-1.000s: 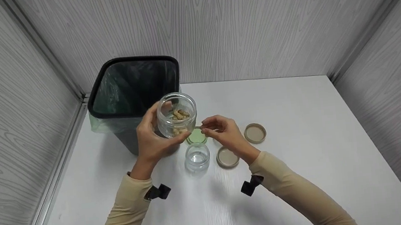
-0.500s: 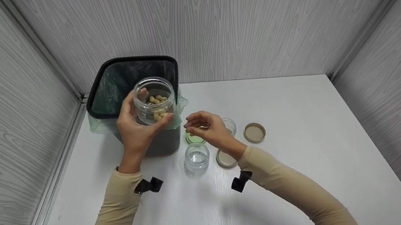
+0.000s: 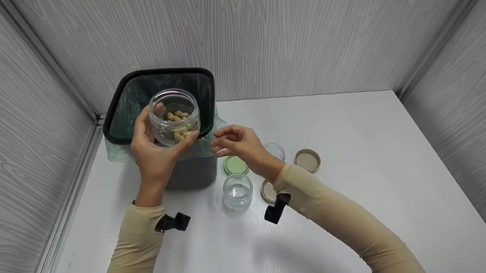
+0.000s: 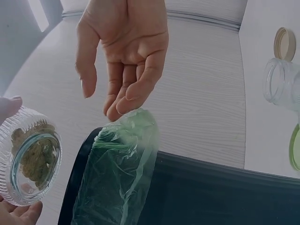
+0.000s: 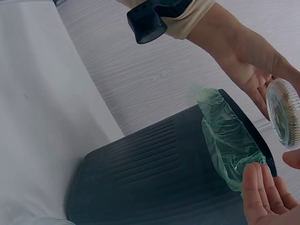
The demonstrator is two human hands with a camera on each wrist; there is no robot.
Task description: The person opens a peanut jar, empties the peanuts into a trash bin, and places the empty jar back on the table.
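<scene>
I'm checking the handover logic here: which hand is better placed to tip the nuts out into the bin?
Left. The left hand already grips the open jar of nuts right over the black bin. The right hand holds nothing and hovers beside the bin's rim, so it would have to take the jar first.

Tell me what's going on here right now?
A person's left hand holds an open clear jar with some pale nuts inside, up over the near rim of a black bin lined with a green bag. The right hand hovers just beside it, fingers loosely curled and holding nothing. On the white table sit an open empty jar, a green lid and a tan lid.
</scene>
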